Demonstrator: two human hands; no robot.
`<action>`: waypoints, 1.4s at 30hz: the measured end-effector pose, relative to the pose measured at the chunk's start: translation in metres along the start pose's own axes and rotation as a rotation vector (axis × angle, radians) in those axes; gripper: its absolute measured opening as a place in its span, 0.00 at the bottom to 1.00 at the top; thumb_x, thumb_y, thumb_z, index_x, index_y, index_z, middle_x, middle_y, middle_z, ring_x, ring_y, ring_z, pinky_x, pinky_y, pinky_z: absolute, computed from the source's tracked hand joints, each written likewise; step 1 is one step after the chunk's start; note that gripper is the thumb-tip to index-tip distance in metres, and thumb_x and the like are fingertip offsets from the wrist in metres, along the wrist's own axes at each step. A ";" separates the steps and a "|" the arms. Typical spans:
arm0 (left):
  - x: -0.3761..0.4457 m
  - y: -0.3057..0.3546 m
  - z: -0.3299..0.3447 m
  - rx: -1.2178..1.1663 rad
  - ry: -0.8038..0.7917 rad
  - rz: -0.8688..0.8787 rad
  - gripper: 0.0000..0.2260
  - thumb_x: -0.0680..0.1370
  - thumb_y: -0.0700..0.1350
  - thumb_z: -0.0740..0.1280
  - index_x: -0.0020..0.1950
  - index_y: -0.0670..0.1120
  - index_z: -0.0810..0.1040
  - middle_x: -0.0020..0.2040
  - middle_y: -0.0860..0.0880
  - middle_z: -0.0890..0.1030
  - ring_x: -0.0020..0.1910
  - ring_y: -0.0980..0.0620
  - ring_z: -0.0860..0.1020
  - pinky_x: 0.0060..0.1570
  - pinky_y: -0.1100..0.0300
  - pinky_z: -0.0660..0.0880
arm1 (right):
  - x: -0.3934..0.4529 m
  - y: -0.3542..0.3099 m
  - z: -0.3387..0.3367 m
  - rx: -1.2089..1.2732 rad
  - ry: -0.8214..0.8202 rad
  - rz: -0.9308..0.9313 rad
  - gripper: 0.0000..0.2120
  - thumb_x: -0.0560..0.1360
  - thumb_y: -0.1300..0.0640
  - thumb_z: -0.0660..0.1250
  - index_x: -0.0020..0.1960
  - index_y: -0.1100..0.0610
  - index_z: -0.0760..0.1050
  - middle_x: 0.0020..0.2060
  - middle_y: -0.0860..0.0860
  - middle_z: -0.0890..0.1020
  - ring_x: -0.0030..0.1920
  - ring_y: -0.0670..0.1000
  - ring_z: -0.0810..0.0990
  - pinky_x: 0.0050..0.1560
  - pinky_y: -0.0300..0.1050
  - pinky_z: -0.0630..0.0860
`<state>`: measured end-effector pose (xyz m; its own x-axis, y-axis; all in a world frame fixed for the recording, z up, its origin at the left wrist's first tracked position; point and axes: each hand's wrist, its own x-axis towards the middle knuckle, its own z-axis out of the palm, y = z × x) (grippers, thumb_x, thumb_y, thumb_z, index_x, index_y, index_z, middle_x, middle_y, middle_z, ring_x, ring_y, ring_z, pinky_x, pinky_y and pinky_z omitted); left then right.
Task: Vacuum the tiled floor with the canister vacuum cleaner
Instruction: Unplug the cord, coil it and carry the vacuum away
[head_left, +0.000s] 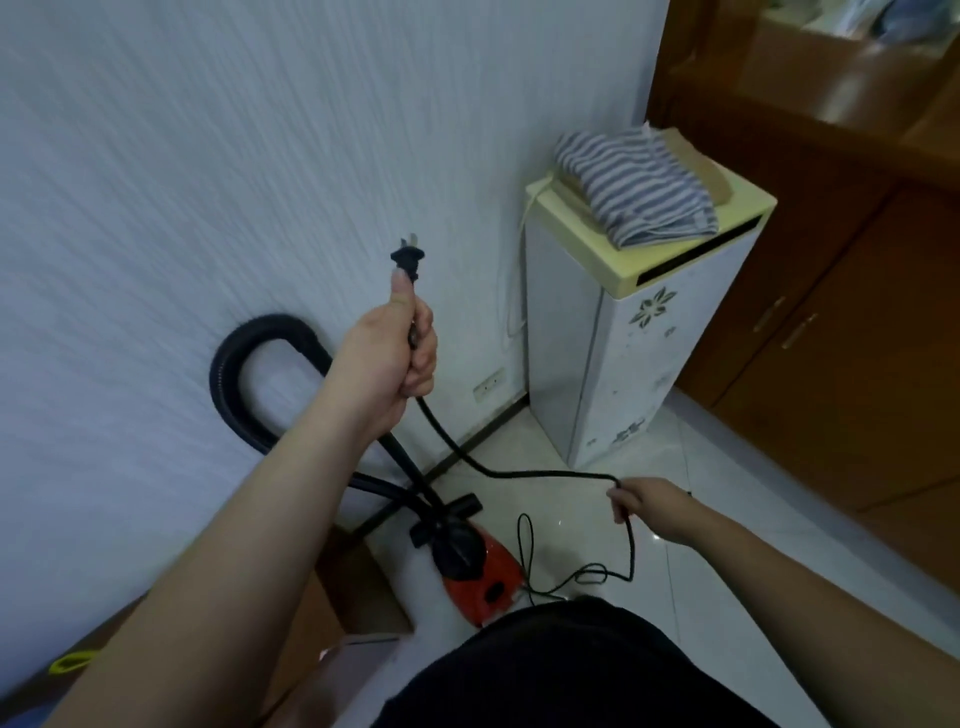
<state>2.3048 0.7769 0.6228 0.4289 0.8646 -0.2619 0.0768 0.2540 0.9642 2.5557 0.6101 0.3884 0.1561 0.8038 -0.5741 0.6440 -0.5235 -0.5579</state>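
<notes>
No readable text, brand, number or sign shows anywhere; the white cabinet (639, 332) bears only a flower pattern on its front, no lettering.

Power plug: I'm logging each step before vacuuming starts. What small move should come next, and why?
Probably lower the power plug, held up by the left hand, toward the wall socket near the baseboard. It is unplugged, prongs bare, and the right hand holds slack in the cord.
</notes>
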 end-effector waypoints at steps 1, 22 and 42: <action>-0.003 -0.007 -0.009 0.062 -0.019 0.006 0.19 0.82 0.57 0.56 0.35 0.47 0.66 0.27 0.50 0.65 0.24 0.55 0.59 0.22 0.64 0.58 | -0.008 -0.008 -0.004 0.075 0.059 -0.013 0.19 0.82 0.47 0.57 0.41 0.57 0.78 0.36 0.50 0.83 0.41 0.50 0.82 0.51 0.46 0.77; -0.160 -0.053 -0.021 0.222 -0.155 -0.077 0.31 0.66 0.69 0.66 0.53 0.43 0.77 0.40 0.52 0.76 0.37 0.56 0.73 0.38 0.62 0.69 | -0.199 -0.253 0.005 -0.642 0.793 -0.091 0.21 0.80 0.40 0.55 0.41 0.53 0.76 0.31 0.49 0.75 0.34 0.53 0.77 0.29 0.43 0.66; -0.167 -0.005 -0.083 -0.492 -0.011 0.323 0.16 0.78 0.55 0.58 0.48 0.44 0.75 0.30 0.49 0.69 0.20 0.57 0.60 0.20 0.66 0.56 | -0.216 -0.234 0.032 0.269 0.341 -0.377 0.15 0.83 0.51 0.56 0.42 0.54 0.73 0.27 0.44 0.69 0.30 0.46 0.68 0.35 0.42 0.70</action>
<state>2.1582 0.6671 0.6581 0.3704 0.9278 0.0448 -0.4850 0.1520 0.8612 2.3478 0.5499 0.6238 0.2146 0.9710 -0.1051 0.4955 -0.2010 -0.8450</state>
